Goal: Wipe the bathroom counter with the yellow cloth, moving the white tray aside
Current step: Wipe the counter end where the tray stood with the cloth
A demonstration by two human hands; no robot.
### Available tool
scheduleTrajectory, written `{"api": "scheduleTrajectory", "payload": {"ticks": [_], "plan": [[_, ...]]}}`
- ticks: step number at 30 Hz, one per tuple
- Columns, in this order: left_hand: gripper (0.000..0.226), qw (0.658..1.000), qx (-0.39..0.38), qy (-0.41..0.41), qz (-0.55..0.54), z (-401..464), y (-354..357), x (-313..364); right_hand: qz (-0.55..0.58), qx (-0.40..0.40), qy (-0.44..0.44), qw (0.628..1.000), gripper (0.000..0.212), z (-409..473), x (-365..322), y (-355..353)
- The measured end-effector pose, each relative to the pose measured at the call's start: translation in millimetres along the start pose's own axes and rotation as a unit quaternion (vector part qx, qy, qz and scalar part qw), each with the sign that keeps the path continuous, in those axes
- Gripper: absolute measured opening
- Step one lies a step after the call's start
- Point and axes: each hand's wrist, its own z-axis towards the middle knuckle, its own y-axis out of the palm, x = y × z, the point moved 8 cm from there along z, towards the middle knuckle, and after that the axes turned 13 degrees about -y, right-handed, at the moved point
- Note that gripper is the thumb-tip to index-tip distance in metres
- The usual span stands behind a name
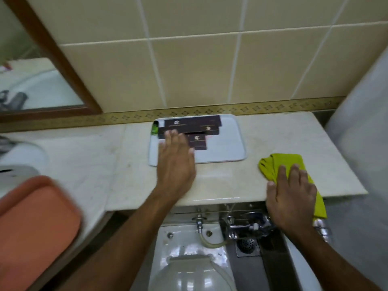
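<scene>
A white tray (pixel 228 143) lies on the pale marble counter (pixel 273 131) near the tiled wall, carrying several dark boxes (pixel 193 123) and a small green item (pixel 155 130) at its left edge. My left hand (pixel 176 162) hovers flat over the tray's front left part, fingers spread, holding nothing. The yellow cloth (pixel 281 164) rests on the counter's front right, hanging partly over the edge. My right hand (pixel 291 194) presses down on it, fingers extended.
An orange tray (pixel 35 223) fills the lower left. A white sink (pixel 23 156) is set in the counter at left, below a wood-framed mirror (pixel 31 80). Under the counter edge are chrome valves (pixel 247 225), a floor drain (pixel 247 244) and a toilet (pixel 189 269).
</scene>
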Motion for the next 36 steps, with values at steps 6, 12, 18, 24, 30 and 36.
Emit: {"api": "scheduleTrajectory", "payload": {"ticks": [6,12,18,24,30,36], "plan": [[0.066,0.973,0.007,-0.211,0.091,-56.4,-83.1,-214.7,0.020,-0.018,-0.060,0.998,0.064,-14.9,-106.8,10.1],[0.066,0.963,-0.024,-0.259,0.071,-71.3,-91.8,-296.6,0.057,-0.028,-0.141,0.988,0.063,-37.1,-240.0,21.4],[0.068,0.963,0.001,-0.254,0.091,-73.5,-77.1,-315.6,0.109,-0.058,-0.255,0.959,0.064,-37.8,-404.6,34.1],[0.063,0.962,0.023,-0.247,0.113,-71.2,-69.0,-328.1,0.093,-0.099,-0.350,0.927,0.060,-3.5,-469.0,51.7],[0.063,0.963,-0.006,-0.246,0.112,-71.5,-64.2,-330.0,0.163,-0.101,-0.341,0.920,0.056,8.6,-482.2,44.8],[0.060,0.967,0.040,-0.251,0.010,-61.0,-109.3,-324.1,0.506,0.044,-0.015,0.861,0.037,-17.4,-388.8,-3.7]]}}
